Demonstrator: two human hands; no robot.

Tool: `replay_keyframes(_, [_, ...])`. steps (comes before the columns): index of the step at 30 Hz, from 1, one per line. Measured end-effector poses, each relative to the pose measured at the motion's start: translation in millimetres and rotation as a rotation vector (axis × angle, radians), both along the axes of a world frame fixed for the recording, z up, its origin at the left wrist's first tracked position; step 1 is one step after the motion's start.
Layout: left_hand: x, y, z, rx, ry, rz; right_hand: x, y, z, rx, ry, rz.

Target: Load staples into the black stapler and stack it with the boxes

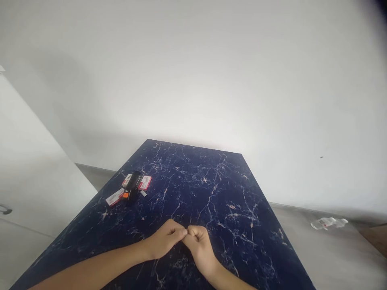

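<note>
My left hand (167,238) and my right hand (200,245) meet over the near part of a dark blue marbled table (193,185). Both are closed, with thumbs and bent fingers pressed together and the fingertips touching. Whatever may be pinched between them is hidden or too small to make out. Farther off to the left lies a long black case or box (133,185) with an orange patch at its near end. Around it are a red and white box (145,183), a second such box (115,197) and a third, partly covered box (127,179).
Close to the boxes lies a small pale piece (143,193). Behind the table rises a white wall (193,80). A clear plastic bottle (325,223) lies on the floor at the right, near a brown object (376,237). A white panel (27,161) stands at the left.
</note>
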State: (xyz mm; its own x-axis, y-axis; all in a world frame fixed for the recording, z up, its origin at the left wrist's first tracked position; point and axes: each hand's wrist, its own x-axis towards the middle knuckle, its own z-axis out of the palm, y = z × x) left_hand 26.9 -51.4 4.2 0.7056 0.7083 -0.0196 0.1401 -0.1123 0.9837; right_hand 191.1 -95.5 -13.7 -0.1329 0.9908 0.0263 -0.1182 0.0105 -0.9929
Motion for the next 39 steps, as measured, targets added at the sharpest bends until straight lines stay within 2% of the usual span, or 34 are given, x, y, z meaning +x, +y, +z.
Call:
replay_keyframes(8, [-3,6,-1.3,0.004,0.013,0.019,-6,4,-6.8,-0.007,-0.017,0.045])
replay_keyframes(21, [-3,4,-1.9,0.025,-0.012,0.040,-9,2,3.1,0.042,-0.043,0.002])
replay_keyframes(24, [-1,4,-3.1,0.086,0.022,0.066,-8,3,3.8,0.039,-0.025,0.011])
replay_keyframes(27, [2,1,-2.7,0.253,0.080,0.126,-7,5,1.2,0.049,-0.020,-0.014])
replay_keyframes(32, [3,-12,-7.4,0.579,0.124,0.353,-10,10,-4.0,0.084,-0.141,-0.058])
replay_keyframes(34, [0,-16,-10.7,0.762,0.124,0.375,-12,11,-4.3,0.097,-0.190,-0.094])
replay_keyframes(37, [-15,-9,-10.2,1.149,0.136,0.337,-16,9,-3.2,0.114,-0.240,-0.129])
replay_keyframes(38, [-24,-3,-8.1,1.244,0.157,0.355,-16,8,-2.5,0.116,-0.255,-0.128])
replay_keyframes(39, [-37,4,-5.1,1.282,0.188,0.428,-17,7,-1.8,0.116,-0.265,-0.120])
